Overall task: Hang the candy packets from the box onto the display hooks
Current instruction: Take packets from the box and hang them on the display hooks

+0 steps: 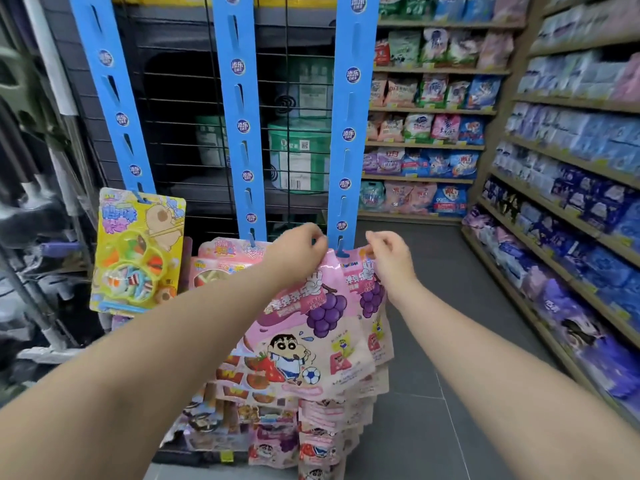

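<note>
Packet point(304, 327) upright, top toward hook point(341, 248)

Round logos point(243, 125) on blue hanging strips point(346, 157): "添乐", small print below illegible. Green tub point(298, 157): QR code, barcode. Pink candy packet point(294, 341): lettering blurred.

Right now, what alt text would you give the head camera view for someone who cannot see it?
The left hand and right hand pinch the top edge of pink grape candy packets at a blue hook at the foot of a blue display strip. A yellow sweets card hangs further left; stocked shelves line the right.
</note>
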